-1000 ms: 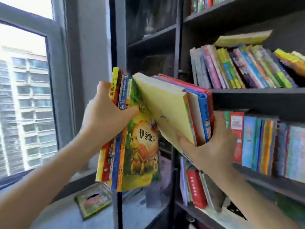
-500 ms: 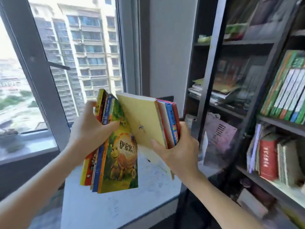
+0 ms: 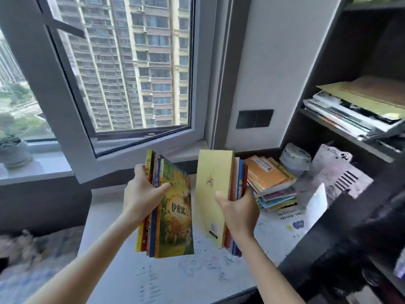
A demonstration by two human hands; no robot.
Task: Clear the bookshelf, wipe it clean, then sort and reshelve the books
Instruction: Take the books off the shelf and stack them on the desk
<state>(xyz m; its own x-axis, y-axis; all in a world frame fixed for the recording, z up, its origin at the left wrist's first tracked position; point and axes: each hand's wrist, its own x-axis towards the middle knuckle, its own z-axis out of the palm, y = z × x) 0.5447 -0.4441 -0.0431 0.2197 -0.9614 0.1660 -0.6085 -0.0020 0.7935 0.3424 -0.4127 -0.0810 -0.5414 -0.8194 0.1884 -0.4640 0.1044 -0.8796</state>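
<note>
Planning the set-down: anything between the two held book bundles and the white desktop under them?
Nothing visible: the white desktop below the left bundle and right bundle shows only scribbles. A stack of books lies farther right, beside the bookshelf.

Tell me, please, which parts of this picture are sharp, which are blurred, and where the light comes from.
Head view: daylight from the window lights the desk, while the bookshelf interior is dark; the green-covered books in the left hand and the yellow-covered books in the right hand are sharp; both lower corners are smeared, and the wide lens bends the window frame.
</note>
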